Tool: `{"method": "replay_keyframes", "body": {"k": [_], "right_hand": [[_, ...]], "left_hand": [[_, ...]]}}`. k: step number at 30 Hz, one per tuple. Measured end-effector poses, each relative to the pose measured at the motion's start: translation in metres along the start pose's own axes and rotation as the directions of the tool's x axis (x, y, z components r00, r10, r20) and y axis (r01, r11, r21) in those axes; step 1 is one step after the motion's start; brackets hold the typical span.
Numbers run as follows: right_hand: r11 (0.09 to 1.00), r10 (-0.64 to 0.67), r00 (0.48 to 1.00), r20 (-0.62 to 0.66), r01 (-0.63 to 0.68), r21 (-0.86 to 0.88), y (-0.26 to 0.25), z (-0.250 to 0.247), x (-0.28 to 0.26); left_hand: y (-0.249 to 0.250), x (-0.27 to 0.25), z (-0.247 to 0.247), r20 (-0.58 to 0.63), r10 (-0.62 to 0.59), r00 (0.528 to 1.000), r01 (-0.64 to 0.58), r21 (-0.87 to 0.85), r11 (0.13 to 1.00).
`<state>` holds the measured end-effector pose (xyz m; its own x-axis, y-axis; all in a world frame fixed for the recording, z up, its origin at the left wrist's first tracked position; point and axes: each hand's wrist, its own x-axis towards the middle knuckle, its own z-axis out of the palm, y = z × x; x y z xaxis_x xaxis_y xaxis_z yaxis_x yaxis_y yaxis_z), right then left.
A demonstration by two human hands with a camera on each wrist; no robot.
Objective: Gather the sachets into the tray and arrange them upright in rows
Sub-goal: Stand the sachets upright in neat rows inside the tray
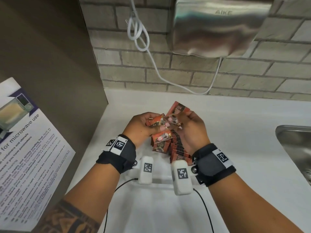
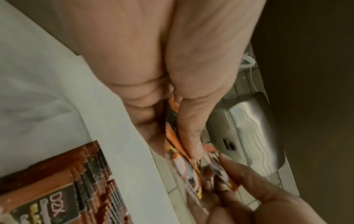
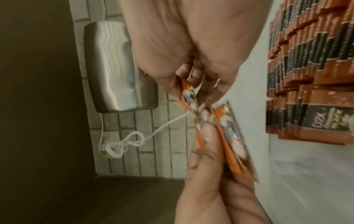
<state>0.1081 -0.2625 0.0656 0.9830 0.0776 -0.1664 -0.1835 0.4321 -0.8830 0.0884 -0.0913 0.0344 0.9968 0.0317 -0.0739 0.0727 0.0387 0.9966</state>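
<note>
Both hands meet just above the tray point(image 1: 161, 180), a pale shallow tray on the white counter. My left hand point(image 1: 160, 126) grips a small bunch of orange-brown sachets point(image 1: 155, 122); thumb and fingers pinch them in the left wrist view point(image 2: 177, 145). My right hand point(image 1: 179, 120) pinches another sachet point(image 1: 178, 108) that sticks up behind, seen edge-on in the right wrist view point(image 3: 188, 97). The two bunches touch at the fingertips. Inside the tray, rows of sachets point(image 1: 178, 148) stand upright, also visible from both wrists point(image 2: 80, 189) point(image 3: 310, 68).
A steel hand dryer point(image 1: 218, 26) hangs on the brick wall with a looped white cable point(image 1: 139, 36) drooping toward the counter. A steel sink point(image 1: 296, 148) lies at the right. A brown panel with a microwave notice point(image 1: 25, 148) borders the left.
</note>
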Motion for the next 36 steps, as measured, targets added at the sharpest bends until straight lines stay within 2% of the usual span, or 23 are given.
{"method": "replay_keyframes", "body": {"k": [2,3,5,6,8,10,11,13,15,17,19,21,23,26,28,30,32,34,36], "right_hand": [[0.998,-0.061,0.998,-0.013,0.061,0.007,-0.01,-0.003,0.005],[0.995,-0.087,0.996,-0.001,0.087,-0.044,-0.015,-0.005,0.009],[0.947,-0.117,0.99,0.078,0.135,-0.291,-0.022,-0.007,0.013],[0.877,-0.113,0.981,0.158,0.173,-0.448,-0.024,-0.007,0.014],[0.654,-0.01,0.934,0.357,0.276,-0.705,-0.029,-0.005,0.016],[0.417,0.183,0.867,0.463,0.358,-0.835,-0.033,-0.001,0.016],[0.358,0.246,0.846,0.473,0.374,-0.855,-0.034,0.0,0.016],[0.381,0.256,0.851,0.459,0.347,-0.857,-0.035,-0.002,0.015],[0.479,0.258,0.872,0.416,0.258,-0.839,-0.038,-0.008,0.014],[0.577,0.347,0.851,0.394,0.137,-0.805,-0.04,-0.013,0.013],[0.595,0.415,0.809,0.418,0.107,-0.797,-0.038,-0.013,0.011],[0.57,0.4,0.802,0.444,0.162,-0.805,-0.034,-0.01,0.009],[0.594,0.364,0.811,0.458,0.177,-0.785,-0.03,-0.01,0.009],[0.763,0.325,0.857,0.4,0.012,-0.646,-0.033,-0.019,0.009],[0.828,0.27,0.898,0.347,-0.032,-0.56,-0.032,-0.022,0.009],[0.843,0.264,0.898,0.352,-0.038,-0.536,-0.028,-0.017,0.007],[0.819,0.319,0.851,0.416,-0.027,-0.574,-0.021,-0.008,0.003],[0.827,0.334,0.832,0.443,-0.034,-0.561,-0.014,-0.004,0.004],[0.854,0.325,0.857,0.399,-0.085,-0.513,-0.012,-0.003,0.005]], "left_hand": [[0.001,-0.001,-0.005,0.003,0.02,1.0,-0.02,0.114,0.993],[0.003,-0.001,-0.006,0.008,0.026,1.0,-0.027,0.165,0.986],[0.005,-0.003,-0.01,0.032,0.029,0.999,-0.036,0.253,0.967],[0.008,-0.004,-0.011,0.058,0.036,0.998,-0.052,0.304,0.951],[0.013,-0.005,-0.01,0.124,0.032,0.992,-0.08,0.404,0.911],[0.016,-0.006,-0.007,0.178,0.018,0.984,-0.097,0.446,0.89],[0.018,-0.006,-0.006,0.19,0.018,0.982,-0.104,0.458,0.883],[0.022,-0.006,-0.007,0.182,0.032,0.983,-0.112,0.453,0.884],[0.024,-0.005,-0.009,0.14,0.051,0.989,-0.107,0.43,0.896],[0.024,-0.005,-0.01,0.096,0.07,0.993,-0.101,0.378,0.92],[0.024,-0.005,-0.004,0.063,0.1,0.993,-0.115,0.345,0.932],[0.023,-0.003,0.003,0.035,0.122,0.992,-0.127,0.352,0.927],[0.023,-0.002,0.004,0.007,0.127,0.992,-0.121,0.372,0.921],[0.024,0.0,-0.007,-0.056,0.164,0.985,-0.129,0.392,0.911],[0.024,0.0,-0.013,-0.13,0.154,0.98,-0.107,0.311,0.944],[0.026,-0.001,-0.008,-0.142,0.1,0.985,-0.077,0.156,0.985],[0.03,-0.003,0.003,-0.111,0.068,0.991,-0.064,0.043,0.997],[0.031,-0.004,0.011,-0.094,0.089,0.992,-0.084,0.058,0.995],[0.033,-0.004,0.013,-0.068,0.155,0.986,-0.137,0.216,0.967]]}}
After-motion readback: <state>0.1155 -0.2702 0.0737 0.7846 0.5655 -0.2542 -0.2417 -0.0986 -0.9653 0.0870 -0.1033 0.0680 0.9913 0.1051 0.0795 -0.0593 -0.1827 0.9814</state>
